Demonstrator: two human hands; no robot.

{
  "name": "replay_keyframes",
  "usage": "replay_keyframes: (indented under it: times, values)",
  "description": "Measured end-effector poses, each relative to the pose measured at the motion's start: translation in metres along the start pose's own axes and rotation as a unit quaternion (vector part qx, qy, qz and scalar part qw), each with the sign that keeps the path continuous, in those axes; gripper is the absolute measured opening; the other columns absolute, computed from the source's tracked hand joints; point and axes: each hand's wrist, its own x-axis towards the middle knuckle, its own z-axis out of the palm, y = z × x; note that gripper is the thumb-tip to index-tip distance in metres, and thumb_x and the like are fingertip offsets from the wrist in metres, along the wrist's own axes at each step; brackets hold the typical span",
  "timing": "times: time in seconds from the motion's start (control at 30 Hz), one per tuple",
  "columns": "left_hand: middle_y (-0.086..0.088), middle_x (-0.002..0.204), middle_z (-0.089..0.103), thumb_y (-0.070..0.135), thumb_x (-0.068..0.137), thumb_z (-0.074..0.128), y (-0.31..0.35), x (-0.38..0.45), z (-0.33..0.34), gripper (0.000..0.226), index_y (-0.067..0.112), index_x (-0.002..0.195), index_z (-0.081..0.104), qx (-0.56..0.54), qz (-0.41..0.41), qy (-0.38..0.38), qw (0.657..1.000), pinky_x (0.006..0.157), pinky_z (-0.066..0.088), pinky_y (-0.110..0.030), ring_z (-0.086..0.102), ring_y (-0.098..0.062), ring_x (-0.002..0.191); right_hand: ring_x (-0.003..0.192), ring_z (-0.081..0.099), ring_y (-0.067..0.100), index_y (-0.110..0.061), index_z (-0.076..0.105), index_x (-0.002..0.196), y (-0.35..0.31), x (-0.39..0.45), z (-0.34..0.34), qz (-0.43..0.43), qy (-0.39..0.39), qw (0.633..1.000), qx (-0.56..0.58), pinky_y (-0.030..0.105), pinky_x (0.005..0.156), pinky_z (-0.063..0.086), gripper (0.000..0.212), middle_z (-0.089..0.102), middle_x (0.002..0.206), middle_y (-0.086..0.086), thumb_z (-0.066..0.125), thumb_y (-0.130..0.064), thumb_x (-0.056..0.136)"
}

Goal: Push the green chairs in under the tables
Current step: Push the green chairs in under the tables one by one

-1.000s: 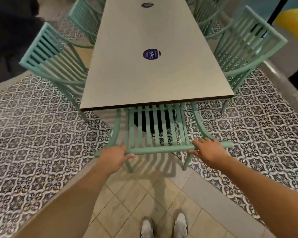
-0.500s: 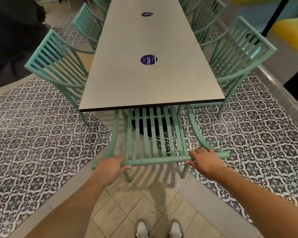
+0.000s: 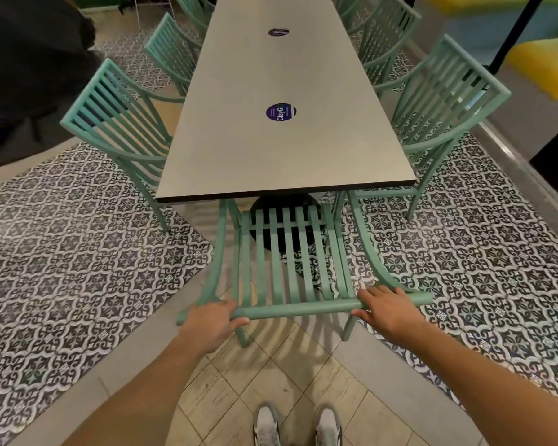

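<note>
A person stands at the short end of a long grey counter [image 3: 281, 149], both arms stretched out to the green chair [image 3: 287, 262] in front of them. The left hand [image 3: 211, 323] grips the chair's top rail near its left end, fingers curled over the bar and thumb tucked beneath it. The right hand [image 3: 388, 312] holds the same rail near its right end, its fingers [image 3: 372, 294] wrapped over the top. The chair sits at the head of the counter, its seat partly beneath the edge and its slatted back well short of it, with the round black base [image 3: 284, 220] showing through the slats. More green chairs line both long sides, the nearest one on the left [image 3: 116, 120] and the nearest one on the right [image 3: 445, 101] both angled slightly away from the counter. Two round purple stickers [image 3: 281, 112] lie along the middle of the top. White trainers [image 3: 298, 424] stand on beige tiles, and patterned floor tiles [image 3: 78, 252] spread out on either side
</note>
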Motion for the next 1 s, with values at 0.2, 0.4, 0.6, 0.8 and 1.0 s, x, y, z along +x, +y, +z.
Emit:
replay_keyframes:
  times: [0.2,0.4,0.6,0.8,1.0]
  values:
    - [0.009,0.1,0.062,0.07,0.091,0.027,0.005,-0.013,0.008,0.05,0.031,0.11,0.051,0.003,0.003,0.006,1.0,0.084,0.042,-0.037,0.059,-0.015,0.095,0.105,0.051,0.015,-0.032,0.045,0.113,-0.002,-0.013,0.006,0.001,0.015,1.0,0.008,0.036,0.089,0.039,0.103,0.057,0.112,-0.01,-0.033,-0.075,0.061]
    - [0.009,0.101,0.064,0.07,0.091,0.026,0.009,-0.029,0.015,0.05,0.032,0.112,0.051,0.002,0.001,0.007,1.0,0.084,0.041,-0.037,0.06,-0.015,0.096,0.106,0.052,0.016,-0.03,0.047,0.113,-0.007,-0.03,0.01,-0.006,0.022,1.0,0.0,0.036,0.089,0.038,0.085,0.058,0.113,-0.008,-0.015,-0.074,0.074]
    - [0.01,0.101,0.063,0.071,0.091,0.026,0.011,-0.041,0.022,0.05,0.033,0.111,0.051,-0.003,-0.001,0.003,1.0,0.085,0.039,-0.038,0.059,-0.015,0.097,0.108,0.051,0.014,-0.032,0.046,0.115,-0.012,-0.045,0.013,0.004,0.027,1.0,0.005,0.035,0.09,0.038,0.104,0.056,0.114,-0.01,-0.032,-0.075,0.062]
    - [0.012,0.084,0.058,0.072,0.089,0.027,0.006,-0.044,0.016,0.05,0.029,0.091,0.053,-0.127,-0.098,0.072,0.984,0.081,0.047,-0.036,0.058,-0.011,0.078,0.1,0.052,0.009,-0.034,0.051,0.107,-0.008,-0.047,0.013,0.066,0.019,0.996,0.05,0.035,0.093,0.04,0.077,0.055,0.103,-0.015,-0.001,-0.081,0.075]
    - [-0.022,0.118,0.056,0.041,0.096,0.052,-0.035,-0.055,0.014,0.048,0.006,0.128,0.044,-0.57,-0.434,0.033,0.697,0.08,0.051,-0.049,0.06,-0.039,0.097,0.112,0.054,0.035,-0.005,0.038,0.139,0.007,-0.058,0.008,0.545,0.224,0.622,0.516,0.048,0.094,0.047,0.075,0.05,0.13,0.019,0.07,-0.04,0.081]
